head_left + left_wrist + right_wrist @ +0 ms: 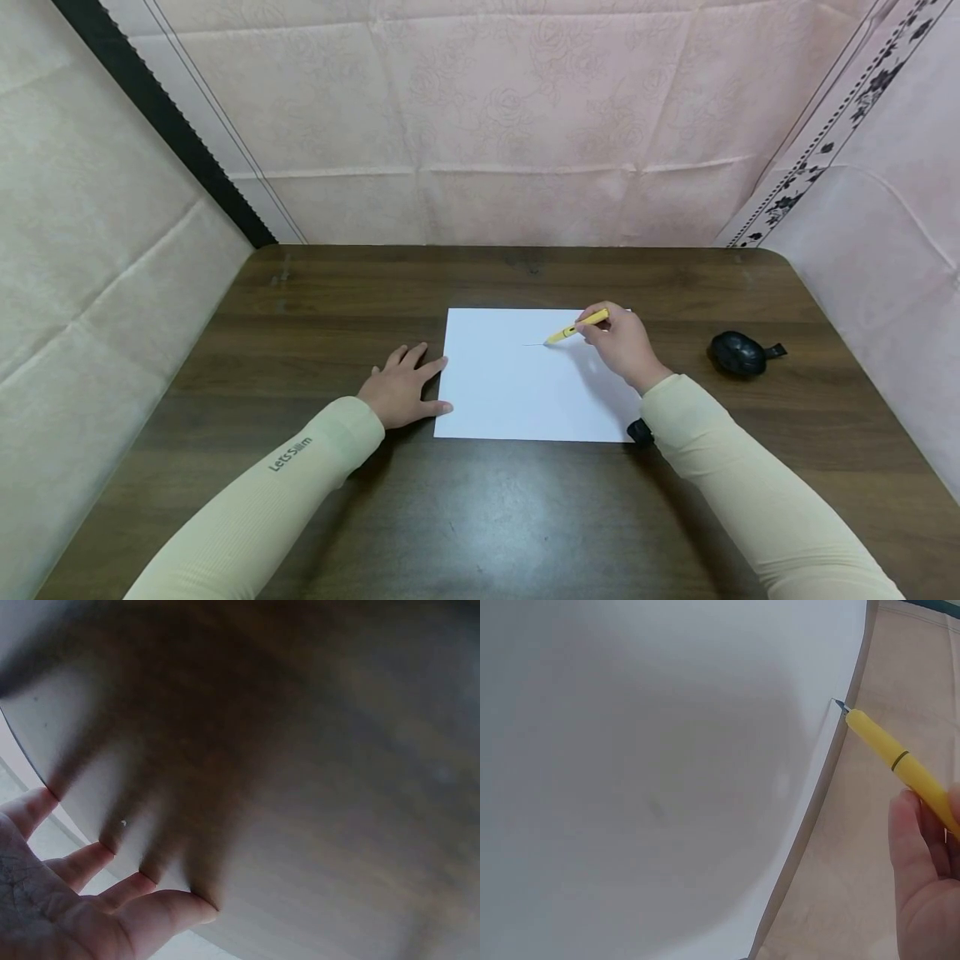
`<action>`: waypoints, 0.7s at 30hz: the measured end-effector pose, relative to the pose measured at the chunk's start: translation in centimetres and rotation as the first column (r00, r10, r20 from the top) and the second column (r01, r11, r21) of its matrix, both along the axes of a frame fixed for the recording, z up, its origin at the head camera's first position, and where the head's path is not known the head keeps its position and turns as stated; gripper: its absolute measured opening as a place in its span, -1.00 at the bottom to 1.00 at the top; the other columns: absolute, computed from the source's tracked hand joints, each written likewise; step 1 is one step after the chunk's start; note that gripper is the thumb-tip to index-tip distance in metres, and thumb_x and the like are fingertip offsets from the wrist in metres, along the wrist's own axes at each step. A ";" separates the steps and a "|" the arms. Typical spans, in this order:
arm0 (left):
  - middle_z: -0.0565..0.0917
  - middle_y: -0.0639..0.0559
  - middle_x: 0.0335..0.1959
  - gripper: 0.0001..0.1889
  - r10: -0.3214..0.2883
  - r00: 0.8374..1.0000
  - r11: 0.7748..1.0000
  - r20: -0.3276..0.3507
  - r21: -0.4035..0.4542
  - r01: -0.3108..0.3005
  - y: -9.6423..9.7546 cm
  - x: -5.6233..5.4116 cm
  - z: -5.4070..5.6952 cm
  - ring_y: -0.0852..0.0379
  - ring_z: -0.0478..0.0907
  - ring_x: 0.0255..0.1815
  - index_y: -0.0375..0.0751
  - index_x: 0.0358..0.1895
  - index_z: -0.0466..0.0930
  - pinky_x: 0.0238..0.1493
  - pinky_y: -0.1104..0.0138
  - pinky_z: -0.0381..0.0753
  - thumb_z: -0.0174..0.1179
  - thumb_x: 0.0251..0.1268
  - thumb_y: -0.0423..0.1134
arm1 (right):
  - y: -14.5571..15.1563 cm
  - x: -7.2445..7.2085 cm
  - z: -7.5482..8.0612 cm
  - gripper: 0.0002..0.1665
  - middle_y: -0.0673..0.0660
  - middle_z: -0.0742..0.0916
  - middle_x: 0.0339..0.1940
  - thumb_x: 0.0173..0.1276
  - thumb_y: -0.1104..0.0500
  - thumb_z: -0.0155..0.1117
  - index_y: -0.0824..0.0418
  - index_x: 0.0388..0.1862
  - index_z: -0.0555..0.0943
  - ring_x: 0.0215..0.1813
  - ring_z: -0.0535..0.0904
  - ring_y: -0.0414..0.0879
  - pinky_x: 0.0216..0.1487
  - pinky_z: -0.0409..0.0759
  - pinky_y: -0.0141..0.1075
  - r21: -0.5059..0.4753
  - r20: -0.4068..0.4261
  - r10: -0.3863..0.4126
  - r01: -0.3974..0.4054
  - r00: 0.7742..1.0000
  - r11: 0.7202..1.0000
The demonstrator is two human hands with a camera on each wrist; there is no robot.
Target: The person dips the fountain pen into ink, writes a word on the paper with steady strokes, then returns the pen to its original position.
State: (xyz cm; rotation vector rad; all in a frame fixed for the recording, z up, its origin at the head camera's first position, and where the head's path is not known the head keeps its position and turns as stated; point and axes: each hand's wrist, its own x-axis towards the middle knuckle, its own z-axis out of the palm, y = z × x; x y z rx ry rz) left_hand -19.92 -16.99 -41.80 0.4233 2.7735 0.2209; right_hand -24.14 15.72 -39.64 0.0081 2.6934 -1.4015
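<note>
A white sheet of paper (517, 392) lies on the wooden table, with a short thin line near its upper middle. My right hand (621, 343) pinches a yellow fountain pen (596, 317) between thumb and fingers, over the sheet's upper right. In the right wrist view the pen's metal nib (841, 706) is right at the end of a fine stroke on the paper. My left hand (401, 392) lies at the sheet's left edge with fingers spread, its thumb tip overlapping the paper. Its fingertips (201, 906) press down on the surface in the left wrist view.
To the right of the sheet sits a glossy black rounded object (738, 353) with a short tab. The brown table (337, 283) ends at pale patterned cloth (510, 125) behind and on both sides. A small black piece (640, 432) shows under my right cuff.
</note>
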 end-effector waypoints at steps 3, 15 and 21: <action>0.02 -0.22 0.53 -0.18 -0.002 1.000 1.000 0.002 -0.002 0.002 0.0 0.0 0.0 -0.33 -0.07 0.51 0.09 0.52 0.12 0.23 -0.37 0.15 0.14 0.25 0.28 | 0.1 0.0 0.0 -0.77 0.27 0.58 0.06 0.46 0.19 0.16 0.29 -0.01 0.53 -0.02 0.57 0.10 0.04 0.57 -0.13 0.009 -0.001 -0.007 0.007 1.000 1.000; 0.02 -0.23 0.53 -0.19 -0.010 1.000 1.000 0.004 0.002 0.010 -0.1 0.0 0.1 -0.33 -0.08 0.51 0.09 0.52 0.12 0.23 -0.36 0.16 0.14 0.26 0.27 | 0.7 0.1 0.0 -0.78 0.29 0.58 0.07 0.47 0.22 0.13 0.32 0.00 0.52 0.00 0.57 0.10 0.04 0.59 -0.12 -0.011 -0.003 -0.020 0.020 1.000 1.000; 0.01 -0.22 0.54 -0.19 -0.010 1.000 1.000 0.010 0.008 0.010 -0.2 0.0 0.1 -0.32 -0.09 0.51 0.09 0.52 0.11 0.23 -0.36 0.16 0.12 0.27 0.27 | 1.0 0.1 -0.1 -0.78 0.28 0.60 0.02 0.47 0.21 0.13 0.32 -0.02 0.53 -0.07 0.55 0.08 -0.08 0.55 -0.22 0.007 -0.024 -0.021 0.021 0.999 1.000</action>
